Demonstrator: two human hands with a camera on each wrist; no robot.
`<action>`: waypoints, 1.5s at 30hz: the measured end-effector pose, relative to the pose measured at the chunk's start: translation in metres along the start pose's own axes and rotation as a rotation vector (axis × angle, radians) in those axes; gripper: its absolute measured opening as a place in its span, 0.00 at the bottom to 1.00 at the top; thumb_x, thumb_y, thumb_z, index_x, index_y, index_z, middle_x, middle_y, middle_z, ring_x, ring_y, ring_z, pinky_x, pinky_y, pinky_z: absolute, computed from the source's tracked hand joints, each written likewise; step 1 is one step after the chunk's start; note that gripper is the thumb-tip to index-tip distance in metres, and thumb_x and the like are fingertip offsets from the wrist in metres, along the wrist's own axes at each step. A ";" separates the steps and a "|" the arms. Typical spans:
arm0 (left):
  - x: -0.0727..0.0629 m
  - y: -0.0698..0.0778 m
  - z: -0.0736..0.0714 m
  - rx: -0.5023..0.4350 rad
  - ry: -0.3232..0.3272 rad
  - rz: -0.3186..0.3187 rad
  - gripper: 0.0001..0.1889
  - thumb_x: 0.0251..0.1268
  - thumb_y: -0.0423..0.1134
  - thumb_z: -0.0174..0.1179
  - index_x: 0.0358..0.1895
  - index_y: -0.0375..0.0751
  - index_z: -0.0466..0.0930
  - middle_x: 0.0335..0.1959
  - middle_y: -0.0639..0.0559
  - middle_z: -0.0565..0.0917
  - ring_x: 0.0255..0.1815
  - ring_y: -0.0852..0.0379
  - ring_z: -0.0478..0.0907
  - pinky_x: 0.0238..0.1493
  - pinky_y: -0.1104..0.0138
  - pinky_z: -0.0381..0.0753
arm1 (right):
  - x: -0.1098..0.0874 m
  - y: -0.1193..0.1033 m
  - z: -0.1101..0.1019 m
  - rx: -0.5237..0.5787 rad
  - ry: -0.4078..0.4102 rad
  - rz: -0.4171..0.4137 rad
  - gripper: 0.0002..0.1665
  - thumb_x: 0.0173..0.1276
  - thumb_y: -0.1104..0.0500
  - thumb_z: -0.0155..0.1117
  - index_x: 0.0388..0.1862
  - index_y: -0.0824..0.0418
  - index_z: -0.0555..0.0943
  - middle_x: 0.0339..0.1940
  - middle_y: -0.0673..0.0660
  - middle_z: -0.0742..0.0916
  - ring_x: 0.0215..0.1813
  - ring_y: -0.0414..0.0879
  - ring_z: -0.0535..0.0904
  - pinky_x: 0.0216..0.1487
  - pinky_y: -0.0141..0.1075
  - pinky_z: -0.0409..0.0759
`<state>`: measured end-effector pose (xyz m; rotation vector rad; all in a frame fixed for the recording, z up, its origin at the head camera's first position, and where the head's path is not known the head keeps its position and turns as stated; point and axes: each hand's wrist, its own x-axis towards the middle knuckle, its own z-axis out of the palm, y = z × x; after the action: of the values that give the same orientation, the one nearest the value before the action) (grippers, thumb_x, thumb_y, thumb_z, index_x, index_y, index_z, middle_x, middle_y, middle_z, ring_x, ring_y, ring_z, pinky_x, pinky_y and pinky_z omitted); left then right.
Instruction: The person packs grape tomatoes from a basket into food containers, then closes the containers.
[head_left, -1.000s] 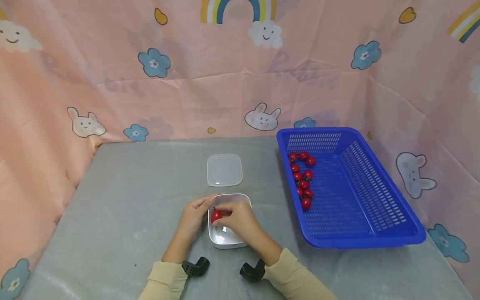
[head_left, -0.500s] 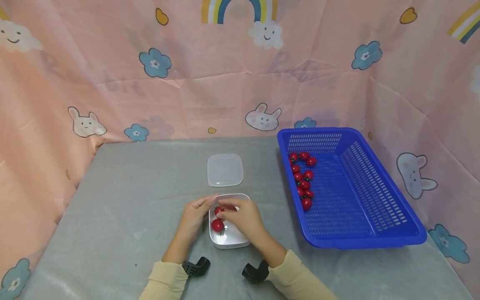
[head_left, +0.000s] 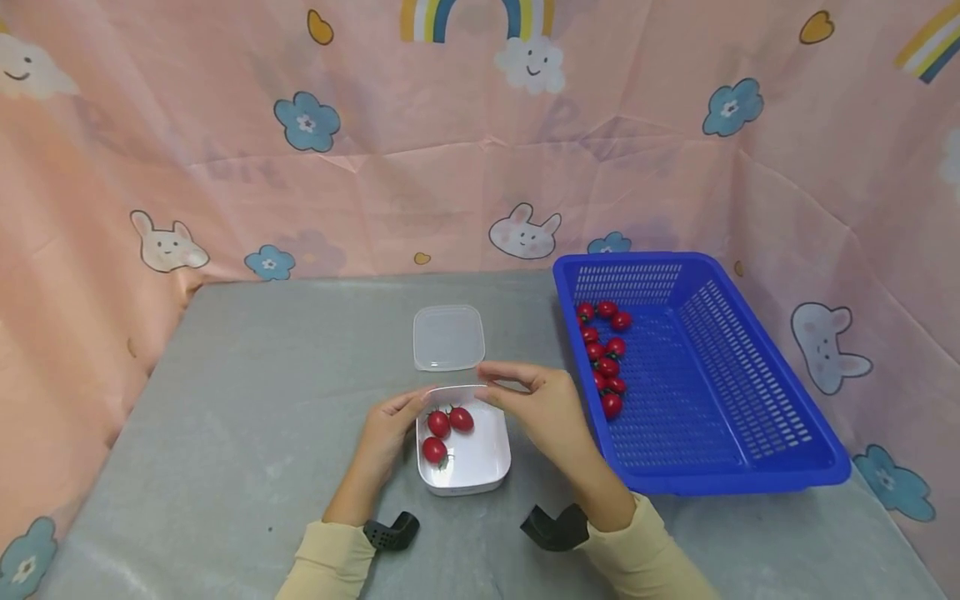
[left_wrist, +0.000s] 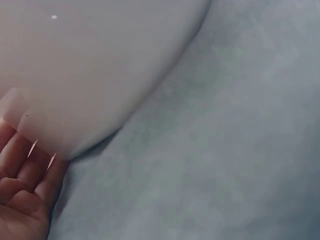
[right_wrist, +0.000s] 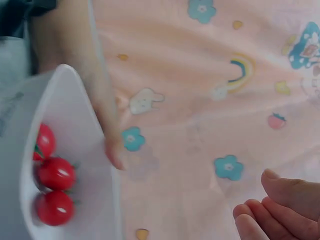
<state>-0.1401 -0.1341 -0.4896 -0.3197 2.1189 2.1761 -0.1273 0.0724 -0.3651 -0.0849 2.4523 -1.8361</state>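
Fingertips of the left hand (head_left: pixel 388 427) lie fairly straight against the left wall of the white container (head_left: pixel 480 471), steadying it; the fingers curl round nothing. In the left wrist view the fingers (left_wrist: pixel 22 180) press the container's pale wall where it meets the grey table cover (left_wrist: pixel 225 150). The right hand (head_left: pixel 546 406) hovers over the container's far right corner, fingers loosely bent and apart from the thumb, holding nothing and touching nothing; the right wrist view shows its fingertips (right_wrist: pixel 280 207) free in the air. Both forearms, in pale yellow sleeves (head_left: pixel 330 562), reach in from the near edge, the left angled toward the container's side, the right raised above the table.

Three cherry tomatoes (head_left: pixel 448 421) sit in the white container, gathered along its left side. Just beyond it lies a clear lid (head_left: pixel 448 337), flat on the cover. To the right stands a blue basket (head_left: pixel 750 450) with more cherry tomatoes (head_left: pixel 606 354) lined along its left wall.
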 end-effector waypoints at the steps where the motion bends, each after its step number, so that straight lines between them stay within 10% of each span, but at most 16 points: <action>1: 0.000 0.000 0.000 0.004 0.000 0.001 0.17 0.69 0.40 0.61 0.54 0.30 0.83 0.55 0.40 0.86 0.55 0.63 0.81 0.65 0.58 0.76 | 0.000 -0.003 -0.004 -0.006 0.001 -0.001 0.18 0.58 0.62 0.75 0.49 0.62 0.88 0.48 0.59 0.90 0.57 0.52 0.86 0.56 0.43 0.83; 28: 0.000 -0.002 0.001 0.021 0.004 -0.003 0.18 0.69 0.41 0.61 0.55 0.32 0.84 0.55 0.43 0.86 0.54 0.64 0.81 0.67 0.55 0.75 | 0.025 -0.036 -0.101 -0.102 0.096 0.004 0.28 0.59 0.44 0.75 0.55 0.56 0.86 0.42 0.37 0.90 0.47 0.29 0.85 0.48 0.22 0.81; 45: 0.000 -0.002 0.000 0.029 0.002 -0.001 0.18 0.70 0.41 0.61 0.55 0.32 0.83 0.56 0.41 0.85 0.62 0.52 0.80 0.68 0.53 0.74 | 0.053 -0.017 -0.134 -0.195 0.148 0.066 0.32 0.62 0.40 0.71 0.59 0.56 0.84 0.37 0.29 0.87 0.57 0.35 0.80 0.67 0.45 0.76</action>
<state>-0.1393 -0.1336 -0.4916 -0.3211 2.1480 2.1435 -0.1927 0.1905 -0.3124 0.1231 2.6930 -1.6277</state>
